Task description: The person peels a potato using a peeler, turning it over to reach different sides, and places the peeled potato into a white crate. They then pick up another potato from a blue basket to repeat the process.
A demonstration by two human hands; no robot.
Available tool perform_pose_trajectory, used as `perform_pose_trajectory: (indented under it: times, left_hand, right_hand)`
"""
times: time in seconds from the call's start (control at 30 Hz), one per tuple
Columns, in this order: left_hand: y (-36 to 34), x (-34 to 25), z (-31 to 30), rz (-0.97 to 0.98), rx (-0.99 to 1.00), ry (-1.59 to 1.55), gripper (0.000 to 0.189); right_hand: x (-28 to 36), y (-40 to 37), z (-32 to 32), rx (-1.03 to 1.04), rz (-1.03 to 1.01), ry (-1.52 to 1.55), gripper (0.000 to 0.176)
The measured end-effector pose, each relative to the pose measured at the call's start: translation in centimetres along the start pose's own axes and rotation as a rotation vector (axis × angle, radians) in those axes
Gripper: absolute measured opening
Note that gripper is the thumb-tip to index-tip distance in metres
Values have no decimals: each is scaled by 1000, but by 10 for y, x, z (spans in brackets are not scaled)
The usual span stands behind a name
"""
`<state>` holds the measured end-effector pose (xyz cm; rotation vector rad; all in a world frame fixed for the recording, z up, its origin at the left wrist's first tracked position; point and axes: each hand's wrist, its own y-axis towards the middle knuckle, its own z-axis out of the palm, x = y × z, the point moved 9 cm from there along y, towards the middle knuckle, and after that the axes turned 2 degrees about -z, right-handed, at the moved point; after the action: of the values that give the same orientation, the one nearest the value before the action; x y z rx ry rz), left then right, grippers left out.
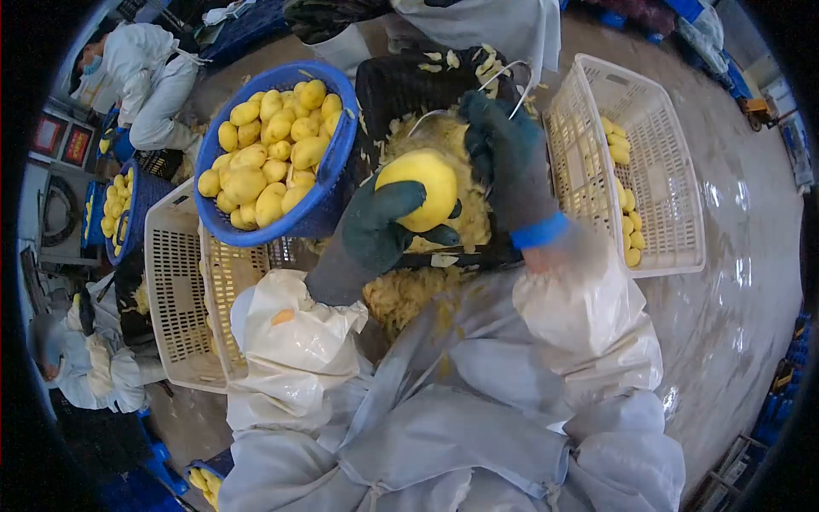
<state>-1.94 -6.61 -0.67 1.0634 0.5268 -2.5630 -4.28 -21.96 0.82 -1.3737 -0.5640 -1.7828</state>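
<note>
Nearest the body, beyond the pale apron [461,427], damp-looking peelings [397,299] lie below the black crate [375,85]. Just beyond them the left hand [375,226] is clamped round a large yellow fruit [431,183], held over the crate's near part. The right hand [503,141] is apart from it, fingers curled beside a bent metal wire [531,83]; whether they grip it, I cannot tell.

The fruit looks smooth and wet, likely slippery, fairly heavy, firm but easily bruised. It is best cupped round its broad middle, thumb across, without hard squeezing.

The black crate holds a thick heap of peelings, with scraps on its far rim. To its left, a blue basket [252,238] is heaped with yellow fruit; beside it stand pale crates [166,222], yellow showing in one. The right-hand pale crate [674,171] holds a few fruit. Farther left is another full blue basket [153,183].
</note>
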Motion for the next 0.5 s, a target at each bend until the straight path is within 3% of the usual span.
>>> perform_pose_trajectory:
  times: [0.07, 0.1, 0.2, 0.27, 0.3, 0.4, 0.47, 0.5]
  left_hand:
    - [-1, -3, 14, -16, 53, -143, 52]
    - [1, -6, 11, -6, 54, -139, 52]
    - [9, -3, -11, 21, -5, -205, 58]
    - [12, -6, -21, 113, -45, -267, 55]
    - [11, -6, -25, 169, -162, -238, 55]
    - [6, -4, -29, 100, -247, -41, 57]
    - [10, 3, -40, 164, -259, -79, 55]
    - [8, -11, -28, 322, -153, 94, 50]
  right_hand:
    - [24, 23, -35, -204, -496, -303, 22]
    - [7, 26, -34, -157, -102, 115, 24]
    - [33, -12, 5, -31, -69, 16, 20]
    - [33, -23, 17, 27, -87, 4, 19]
    - [32, -28, 25, 36, -109, -43, 18]
    - [32, -28, 28, 85, -230, -181, 14]
    - [40, -20, 31, 200, -569, -568, 14]
    - [40, -19, 33, 203, -571, -570, 14]
